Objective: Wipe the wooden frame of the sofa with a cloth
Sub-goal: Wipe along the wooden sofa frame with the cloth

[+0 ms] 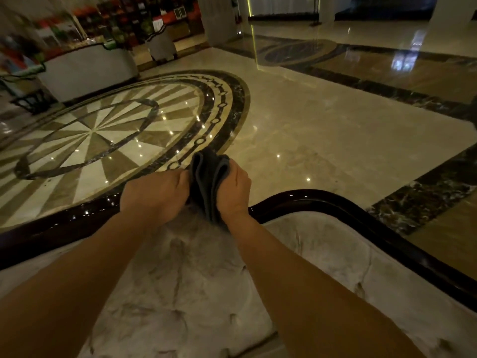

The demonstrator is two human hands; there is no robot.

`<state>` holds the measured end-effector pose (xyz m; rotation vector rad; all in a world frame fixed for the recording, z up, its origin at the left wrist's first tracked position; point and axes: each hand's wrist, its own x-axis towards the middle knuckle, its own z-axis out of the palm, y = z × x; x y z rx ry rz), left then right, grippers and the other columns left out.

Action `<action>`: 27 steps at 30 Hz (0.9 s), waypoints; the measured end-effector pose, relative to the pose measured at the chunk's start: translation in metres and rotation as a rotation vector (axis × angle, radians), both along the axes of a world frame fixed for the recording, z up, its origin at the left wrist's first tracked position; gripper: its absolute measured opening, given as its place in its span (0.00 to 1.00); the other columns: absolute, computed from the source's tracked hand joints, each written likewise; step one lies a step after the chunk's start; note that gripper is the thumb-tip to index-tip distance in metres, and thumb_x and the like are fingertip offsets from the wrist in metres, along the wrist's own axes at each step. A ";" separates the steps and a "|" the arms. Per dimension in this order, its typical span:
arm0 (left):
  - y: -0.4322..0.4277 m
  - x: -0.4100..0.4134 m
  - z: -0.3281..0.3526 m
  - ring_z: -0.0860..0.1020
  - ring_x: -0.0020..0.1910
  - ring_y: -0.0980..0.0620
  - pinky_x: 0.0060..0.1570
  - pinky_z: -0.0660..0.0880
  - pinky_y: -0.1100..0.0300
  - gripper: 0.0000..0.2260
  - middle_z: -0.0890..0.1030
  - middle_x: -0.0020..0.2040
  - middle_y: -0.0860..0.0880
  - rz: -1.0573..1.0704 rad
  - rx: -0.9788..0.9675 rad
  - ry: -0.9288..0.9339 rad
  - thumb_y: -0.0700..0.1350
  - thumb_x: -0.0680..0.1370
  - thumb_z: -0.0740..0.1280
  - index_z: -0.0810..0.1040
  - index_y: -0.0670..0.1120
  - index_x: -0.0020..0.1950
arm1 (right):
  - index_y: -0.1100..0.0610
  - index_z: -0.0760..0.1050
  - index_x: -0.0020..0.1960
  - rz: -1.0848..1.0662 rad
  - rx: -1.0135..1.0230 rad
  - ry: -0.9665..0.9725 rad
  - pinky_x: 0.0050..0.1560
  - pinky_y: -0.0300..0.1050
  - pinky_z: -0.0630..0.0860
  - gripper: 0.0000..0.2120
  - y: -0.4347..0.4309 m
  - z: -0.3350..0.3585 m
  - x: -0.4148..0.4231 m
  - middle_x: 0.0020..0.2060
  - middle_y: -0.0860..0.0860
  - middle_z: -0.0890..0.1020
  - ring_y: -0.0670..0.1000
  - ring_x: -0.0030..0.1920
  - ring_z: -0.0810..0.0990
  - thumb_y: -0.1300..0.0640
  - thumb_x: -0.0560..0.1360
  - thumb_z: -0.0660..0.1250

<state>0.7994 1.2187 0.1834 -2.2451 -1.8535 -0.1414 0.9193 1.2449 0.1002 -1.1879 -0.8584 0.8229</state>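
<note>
Sofa frame (335,200): we see a dark, glossy wooden rail running from the left edge, behind our hands, then rising in a curve and sweeping down toward the lower right; ceiling lights glint along it.
Floor (322,130): we look out over polished pale marble beyond the frame, with dark veined borders on the right and small light reflections scattered across it.
Medallion (103,133): we see a large round inlay on the left, with pale and tan wedges meeting at a centre, ringed by dark bands.
Upholstery (180,280): we lean over pale, tufted padding that fills the space inside the frame, creased around its buttons.
Counter (85,71): we make out a pale curved surface at the far left with blurred, colourful goods behind it; details are too soft to read.
Forearms: we reach both bare arms forward from the bottom edge, converging just at the frame's top.
Left hand (157,195): our knuckles face up and the fingers curl under at the cloth's left side; we cannot tell how firmly they hold it, since the fingertips are hidden.
Right hand (233,189): our fingers are clamped around the cloth's right side in a closed fist.
Cloth (209,179): we hold a dark grey cloth bunched in upright folds between the two hands, its lower end hanging down right at the rail, over the upholstery's edge.
</note>
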 end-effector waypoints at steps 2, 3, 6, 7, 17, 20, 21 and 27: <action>0.001 0.001 -0.003 0.79 0.45 0.42 0.43 0.68 0.51 0.23 0.82 0.47 0.45 0.014 0.019 -0.009 0.59 0.81 0.44 0.77 0.53 0.52 | 0.59 0.78 0.48 0.007 -0.060 0.127 0.54 0.60 0.76 0.17 -0.001 -0.002 -0.005 0.46 0.61 0.81 0.59 0.48 0.79 0.56 0.83 0.52; 0.001 0.001 -0.004 0.80 0.46 0.42 0.42 0.68 0.51 0.23 0.82 0.47 0.45 0.008 0.022 -0.006 0.59 0.81 0.44 0.77 0.53 0.53 | 0.60 0.78 0.51 0.002 -0.069 0.117 0.57 0.61 0.75 0.17 -0.002 -0.003 -0.006 0.49 0.62 0.81 0.62 0.51 0.79 0.56 0.83 0.51; 0.001 0.000 -0.004 0.76 0.39 0.48 0.39 0.66 0.53 0.23 0.80 0.42 0.51 -0.002 0.008 -0.007 0.60 0.80 0.42 0.76 0.55 0.51 | 0.63 0.74 0.61 0.067 -0.118 0.057 0.57 0.53 0.72 0.16 -0.009 -0.012 -0.004 0.54 0.61 0.79 0.64 0.57 0.77 0.58 0.82 0.51; 0.000 0.001 -0.002 0.73 0.37 0.50 0.37 0.65 0.54 0.23 0.77 0.39 0.53 0.011 0.004 -0.003 0.60 0.79 0.42 0.75 0.56 0.49 | 0.63 0.73 0.62 0.097 -0.145 0.006 0.57 0.52 0.71 0.15 -0.012 -0.017 -0.003 0.55 0.61 0.78 0.65 0.58 0.76 0.59 0.83 0.51; 0.000 0.001 0.001 0.69 0.32 0.54 0.35 0.64 0.55 0.17 0.71 0.33 0.55 0.015 -0.031 0.037 0.56 0.80 0.45 0.71 0.55 0.42 | 0.56 0.74 0.58 0.442 -0.104 -1.249 0.62 0.47 0.65 0.12 -0.016 -0.081 0.079 0.54 0.55 0.79 0.57 0.56 0.74 0.54 0.80 0.55; -0.002 0.011 0.008 0.71 0.37 0.50 0.46 0.71 0.47 0.13 0.72 0.36 0.53 0.036 -0.158 0.069 0.52 0.81 0.49 0.69 0.52 0.42 | 0.57 0.75 0.57 0.419 -0.120 -1.402 0.66 0.49 0.63 0.16 -0.009 -0.076 0.102 0.54 0.55 0.80 0.56 0.57 0.73 0.51 0.82 0.52; -0.004 0.019 0.009 0.74 0.41 0.48 0.50 0.72 0.44 0.12 0.75 0.39 0.50 0.032 -0.162 0.081 0.52 0.81 0.50 0.70 0.52 0.44 | 0.57 0.74 0.57 0.405 -0.130 -1.459 0.66 0.51 0.64 0.17 -0.005 -0.075 0.108 0.54 0.56 0.80 0.57 0.57 0.73 0.51 0.81 0.50; -0.013 0.102 -0.022 0.73 0.63 0.42 0.65 0.70 0.45 0.17 0.77 0.63 0.42 -0.214 -0.034 0.099 0.49 0.82 0.53 0.73 0.44 0.65 | 0.58 0.73 0.55 0.342 -0.060 -1.575 0.61 0.54 0.68 0.16 0.004 -0.079 0.143 0.51 0.58 0.81 0.60 0.52 0.76 0.51 0.82 0.51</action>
